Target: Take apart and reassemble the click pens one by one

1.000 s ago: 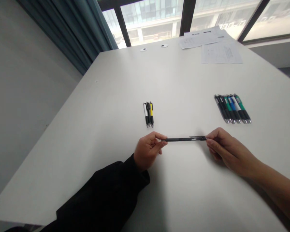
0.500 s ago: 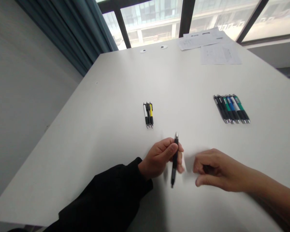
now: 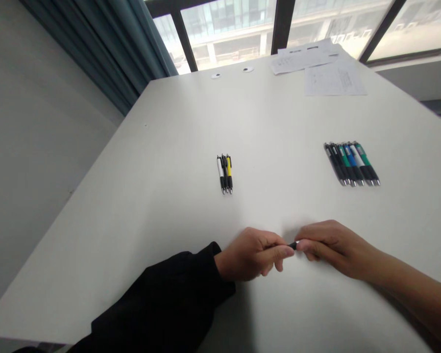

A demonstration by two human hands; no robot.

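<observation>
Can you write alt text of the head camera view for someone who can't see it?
The left hand and right hand meet at a black pen, mostly hidden by their fingers, above a white table. A small pen group and a larger one lie beyond, with papers at the far edge.

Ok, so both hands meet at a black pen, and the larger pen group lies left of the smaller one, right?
No: the head view shows the larger group right of the smaller group. The left hand and right hand meet at the pen.
</observation>
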